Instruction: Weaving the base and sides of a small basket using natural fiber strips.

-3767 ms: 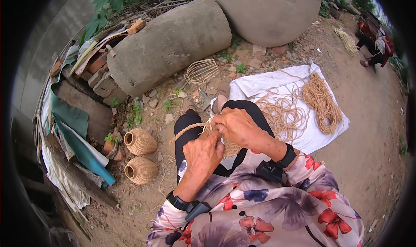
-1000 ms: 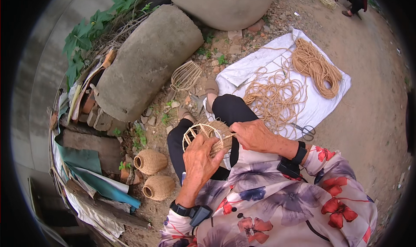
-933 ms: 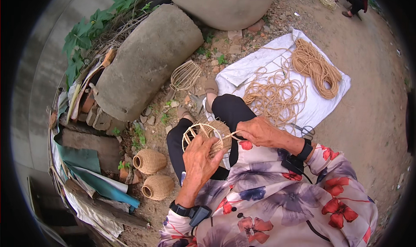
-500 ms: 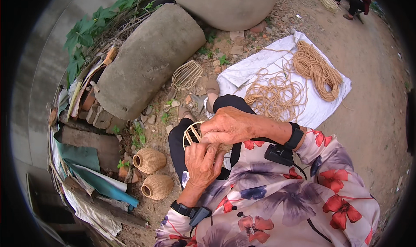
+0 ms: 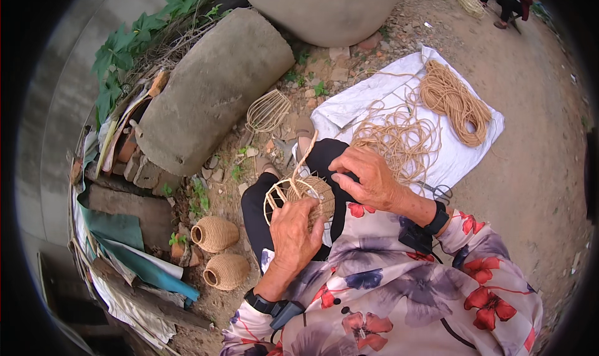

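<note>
My left hand (image 5: 297, 232) grips a small wire-framed basket (image 5: 304, 194) that is partly woven with tan cord, held over my lap. My right hand (image 5: 365, 177) sits at the basket's right side, pinching the tan cord (image 5: 306, 153) that rises from the weave. A loose tangle of the same cord (image 5: 397, 139) lies on a white sheet (image 5: 462, 159) just beyond my right hand, with a neater coil (image 5: 454, 101) further back.
Two finished woven baskets (image 5: 214, 233) (image 5: 226, 270) stand on the dirt to my left. A bare wire frame (image 5: 267, 111) lies by a large grey stone cylinder (image 5: 209, 91). Scissors (image 5: 440, 192) rest on the sheet. Rubble and sheets pile at left. A person (image 5: 506, 0) squats far back.
My right hand has drawn back from over the basket to its right side, pulling the cord through. The left hand keeps hold of the basket.
</note>
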`<state>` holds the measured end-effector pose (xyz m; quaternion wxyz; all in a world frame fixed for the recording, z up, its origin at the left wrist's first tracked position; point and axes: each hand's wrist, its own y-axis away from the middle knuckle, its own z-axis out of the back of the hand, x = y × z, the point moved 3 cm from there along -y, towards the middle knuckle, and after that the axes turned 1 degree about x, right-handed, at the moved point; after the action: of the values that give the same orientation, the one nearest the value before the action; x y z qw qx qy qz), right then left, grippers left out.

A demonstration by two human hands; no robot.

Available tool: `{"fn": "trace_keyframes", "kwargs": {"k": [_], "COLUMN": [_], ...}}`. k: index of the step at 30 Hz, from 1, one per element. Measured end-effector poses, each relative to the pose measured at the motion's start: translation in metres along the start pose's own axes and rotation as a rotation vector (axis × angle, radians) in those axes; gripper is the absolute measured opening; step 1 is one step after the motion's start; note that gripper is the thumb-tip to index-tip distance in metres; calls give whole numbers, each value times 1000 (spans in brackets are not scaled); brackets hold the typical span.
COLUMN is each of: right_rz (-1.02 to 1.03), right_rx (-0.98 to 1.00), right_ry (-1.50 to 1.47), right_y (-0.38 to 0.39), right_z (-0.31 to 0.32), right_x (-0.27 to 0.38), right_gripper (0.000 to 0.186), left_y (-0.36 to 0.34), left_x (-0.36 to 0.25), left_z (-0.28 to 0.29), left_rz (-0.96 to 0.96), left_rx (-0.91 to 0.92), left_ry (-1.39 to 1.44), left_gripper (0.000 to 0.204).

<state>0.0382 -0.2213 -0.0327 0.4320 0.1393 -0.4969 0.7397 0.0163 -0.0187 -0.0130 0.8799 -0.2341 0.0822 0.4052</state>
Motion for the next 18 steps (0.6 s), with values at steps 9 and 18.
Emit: {"fn": "trace_keyframes", "kwargs": {"k": [9,18], "right_rz": [-9,74], "right_rx": [206,237], "right_ry": [-193,4], "right_y": [33,22], "right_z": [-46,-28], "right_x": [-12,-25], "right_gripper": [20,17], "left_y": [-10,-7], "left_x": [14,-1], "left_z": [-5,-5], "left_rz": [519,280], "left_rx": [220,34], "left_ry": [441,87], "left_gripper": [48,25]}}
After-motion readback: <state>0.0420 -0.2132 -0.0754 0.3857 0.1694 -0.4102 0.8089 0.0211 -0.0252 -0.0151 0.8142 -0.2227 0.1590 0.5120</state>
